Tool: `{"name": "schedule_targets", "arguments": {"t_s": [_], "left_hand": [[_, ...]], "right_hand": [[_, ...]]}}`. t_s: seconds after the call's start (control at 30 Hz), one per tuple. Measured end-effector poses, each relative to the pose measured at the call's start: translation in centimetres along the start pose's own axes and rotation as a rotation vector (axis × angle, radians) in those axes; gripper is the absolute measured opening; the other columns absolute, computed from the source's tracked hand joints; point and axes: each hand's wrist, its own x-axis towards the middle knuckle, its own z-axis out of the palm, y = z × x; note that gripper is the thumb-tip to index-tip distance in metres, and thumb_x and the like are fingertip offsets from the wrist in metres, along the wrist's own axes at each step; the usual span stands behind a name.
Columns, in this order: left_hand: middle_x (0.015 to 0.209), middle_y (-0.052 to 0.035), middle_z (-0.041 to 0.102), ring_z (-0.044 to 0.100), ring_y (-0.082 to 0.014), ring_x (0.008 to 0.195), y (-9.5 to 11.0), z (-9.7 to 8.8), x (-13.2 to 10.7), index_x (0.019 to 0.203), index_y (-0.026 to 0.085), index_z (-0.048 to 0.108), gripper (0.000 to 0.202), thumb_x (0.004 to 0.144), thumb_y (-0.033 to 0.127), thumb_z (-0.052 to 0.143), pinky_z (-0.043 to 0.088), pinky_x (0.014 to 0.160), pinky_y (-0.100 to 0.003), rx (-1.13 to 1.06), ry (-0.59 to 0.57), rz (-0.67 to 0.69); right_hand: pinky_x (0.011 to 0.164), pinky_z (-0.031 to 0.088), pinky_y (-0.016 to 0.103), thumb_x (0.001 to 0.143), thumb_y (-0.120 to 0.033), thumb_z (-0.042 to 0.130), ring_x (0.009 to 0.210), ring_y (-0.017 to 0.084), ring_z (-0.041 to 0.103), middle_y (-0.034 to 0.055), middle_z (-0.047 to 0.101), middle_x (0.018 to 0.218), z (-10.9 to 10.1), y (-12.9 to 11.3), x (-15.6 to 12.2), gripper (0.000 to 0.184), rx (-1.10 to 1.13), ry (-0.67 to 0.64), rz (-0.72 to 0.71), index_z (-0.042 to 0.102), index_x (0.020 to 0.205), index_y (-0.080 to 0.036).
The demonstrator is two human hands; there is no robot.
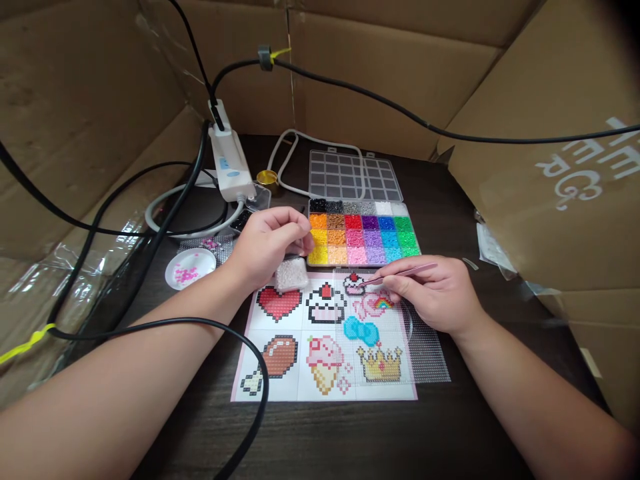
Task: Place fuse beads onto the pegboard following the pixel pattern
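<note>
Pink tweezers (400, 274) are pinched in my right hand (435, 290). Their tip reaches the small cupcake bead design (355, 287) on a clear pegboard (430, 363). The board overlaps a printed pattern sheet (277, 320) showing a heart, a cupcake, an ice cream and a crown. A blue bow of beads (361, 331) also sits on the board. My left hand (273, 243) is closed, thumb against curled fingers, at the left edge of the bead box (364, 232); anything inside it is hidden. Just below that hand lies a packet of whitish beads (291, 274).
A white dish of pink beads (191, 268) stands left. Behind are a power strip (231, 160), a small gold container (267, 177) and the box's transparent lid (353, 175). A black cable (200, 321) crosses my left forearm. Cardboard walls (375, 67) surround the dark table.
</note>
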Motion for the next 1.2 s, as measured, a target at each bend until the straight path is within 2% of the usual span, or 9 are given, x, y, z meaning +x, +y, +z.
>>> {"name": "schedule_targets", "arguments": {"t_s": [0.23, 0.43, 0.53, 0.7, 0.93, 1.2], "left_hand": [[0.060, -0.0006, 0.067, 0.063, -0.0111, 0.055, 0.1, 0.0, -0.1, 0.066, 0.017, 0.064, 0.007, 0.070, 0.020, 0.069, 0.050, 0.054, -0.021, 0.002, 0.008, 0.001], [0.060, -0.0008, 0.067, 0.063, -0.0113, 0.055, 0.1, 0.1, -0.1, 0.066, 0.017, 0.065, 0.007, 0.070, 0.020, 0.069, 0.051, 0.055, -0.022, 0.001, 0.007, -0.003], [0.060, -0.0005, 0.067, 0.063, -0.0109, 0.055, 0.1, 0.1, 0.0, 0.066, 0.017, 0.064, 0.007, 0.070, 0.019, 0.069, 0.051, 0.055, -0.021, -0.001, 0.009, 0.000], [0.059, -0.0001, 0.066, 0.062, -0.0107, 0.054, 0.0, 0.1, 0.0, 0.066, 0.017, 0.065, 0.007, 0.070, 0.019, 0.069, 0.051, 0.056, -0.022, -0.004, 0.008, 0.006], [0.060, -0.0006, 0.067, 0.062, -0.0109, 0.055, 0.1, 0.0, 0.0, 0.066, 0.017, 0.064, 0.007, 0.071, 0.020, 0.069, 0.050, 0.056, -0.022, 0.011, 0.004, 0.001], [0.061, -0.0008, 0.067, 0.063, -0.0115, 0.057, 0.2, 0.1, -0.1, 0.066, 0.017, 0.064, 0.009, 0.070, 0.022, 0.070, 0.051, 0.057, -0.022, 0.020, 0.010, -0.006]], "right_hand": [[0.047, 0.053, 0.019, 0.084, -0.022, 0.072, 0.048, 0.010, 0.063, 0.0053, 0.073, 0.065, -0.2, -0.5, 0.2, 0.012, 0.020, 0.038, -0.039, 0.080, 0.083, -0.013], [0.054, 0.056, 0.017, 0.084, -0.019, 0.073, 0.053, 0.008, 0.065, 0.0016, 0.073, 0.066, 0.4, -0.4, 0.2, 0.009, -0.037, 0.331, -0.128, 0.081, 0.088, -0.016], [0.053, 0.056, 0.016, 0.084, -0.021, 0.074, 0.052, 0.008, 0.065, 0.0016, 0.074, 0.069, 1.2, -0.1, 0.4, 0.008, -0.074, 0.409, -0.141, 0.081, 0.087, -0.017], [0.052, 0.057, 0.015, 0.086, -0.021, 0.072, 0.052, 0.008, 0.067, 0.0023, 0.074, 0.069, 1.9, -0.1, 1.0, 0.010, -0.127, 0.373, -0.149, 0.081, 0.085, -0.015], [0.051, 0.057, 0.017, 0.086, -0.021, 0.071, 0.052, 0.009, 0.067, 0.0029, 0.074, 0.068, 1.8, 0.0, 1.2, 0.011, -0.158, 0.368, -0.157, 0.080, 0.084, -0.015], [0.052, 0.058, 0.021, 0.085, -0.025, 0.072, 0.054, 0.012, 0.067, 0.0053, 0.076, 0.074, 1.8, 0.1, 1.3, 0.012, -0.158, 0.353, -0.088, 0.080, 0.083, -0.016]]}}
